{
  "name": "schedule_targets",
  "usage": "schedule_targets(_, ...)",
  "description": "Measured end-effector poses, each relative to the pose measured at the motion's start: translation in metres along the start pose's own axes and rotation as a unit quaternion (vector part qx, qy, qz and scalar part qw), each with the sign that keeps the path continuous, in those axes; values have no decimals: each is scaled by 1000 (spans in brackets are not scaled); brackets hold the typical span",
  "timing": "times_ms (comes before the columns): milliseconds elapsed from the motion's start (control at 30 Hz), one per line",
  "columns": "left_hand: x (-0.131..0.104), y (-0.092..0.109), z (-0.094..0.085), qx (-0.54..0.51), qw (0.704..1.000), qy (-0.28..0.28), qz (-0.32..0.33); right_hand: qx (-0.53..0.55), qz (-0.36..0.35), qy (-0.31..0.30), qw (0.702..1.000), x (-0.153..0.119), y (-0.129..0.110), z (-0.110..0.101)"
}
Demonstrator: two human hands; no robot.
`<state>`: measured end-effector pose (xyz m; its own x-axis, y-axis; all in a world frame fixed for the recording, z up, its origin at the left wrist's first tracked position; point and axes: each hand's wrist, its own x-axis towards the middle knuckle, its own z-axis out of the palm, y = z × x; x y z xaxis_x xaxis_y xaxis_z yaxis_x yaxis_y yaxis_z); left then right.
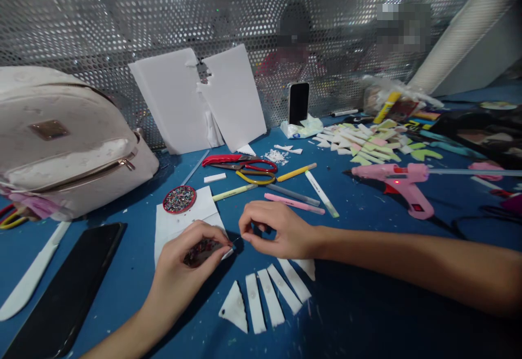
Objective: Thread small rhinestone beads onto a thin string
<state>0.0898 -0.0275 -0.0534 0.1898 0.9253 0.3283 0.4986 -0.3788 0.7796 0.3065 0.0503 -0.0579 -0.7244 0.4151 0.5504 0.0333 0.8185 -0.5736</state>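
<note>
My left hand pinches a small white piece between thumb and fingertips, above the edge of a white paper. Just to its right, my right hand has thumb and forefinger pressed together. A very thin strand seems to run between both pinches; its ends are hidden. Below the hands lie a white pointed piece with a dark dot and several white strips in a fanned row. On the paper stands a round red-rimmed dish of small multicoloured bits.
Scissors, markers and white crumbs lie beyond the hands. A pink glue gun is at right, near a pile of foam pieces. At left are a backpack, black phone and white knife. White boards stand behind.
</note>
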Motion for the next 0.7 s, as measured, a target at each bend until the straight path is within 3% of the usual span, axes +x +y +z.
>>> schedule_targets(200,-1,-3,0,1,1000,0,9,-7,-4,-7,1000,0,0,0)
schedule_targets(700,4,2,0,24,995,-19,100,-42,-42,-70,996,2,1,2)
